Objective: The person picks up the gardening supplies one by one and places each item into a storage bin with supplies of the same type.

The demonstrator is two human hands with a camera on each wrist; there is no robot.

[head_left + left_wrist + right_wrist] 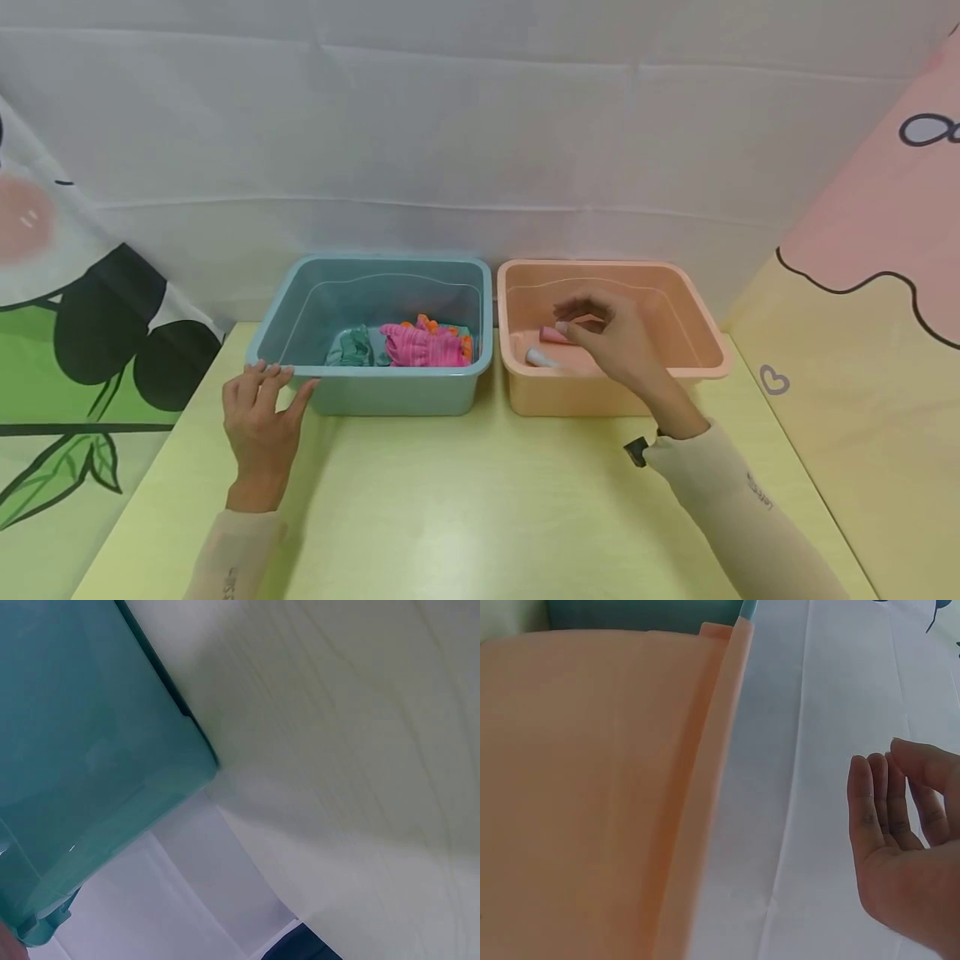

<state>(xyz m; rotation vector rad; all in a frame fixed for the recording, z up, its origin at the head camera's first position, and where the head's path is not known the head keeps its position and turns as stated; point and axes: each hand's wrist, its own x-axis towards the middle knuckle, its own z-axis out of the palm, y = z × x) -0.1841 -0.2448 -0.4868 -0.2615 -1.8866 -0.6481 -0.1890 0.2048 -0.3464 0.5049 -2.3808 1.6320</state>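
My left hand point(262, 417) rests its fingertips on the front-left rim of a blue-green bin point(397, 393), thumb spread to the side. Inside that bin lie a bunched pink striped cloth with orange trim point(423, 346) and a green cloth point(352, 347). Above a peach bin point(585, 396), my right hand point(618, 342) hovers with its fingers loosely bent and nothing between them. A small pink cylindrical thing point(552, 335) and a whitish one point(540, 358) lie on that bin's floor, partly hidden by the hand and the front wall. In the right wrist view the hand point(911, 840) is empty.
Both bins stand side by side at the back of a pale yellow table point(450, 500), against a hanging white cloth point(480, 150). Printed cloths hang at the left point(75, 333) and right point(862, 333). A black piece point(636, 451) sits by the right cuff.
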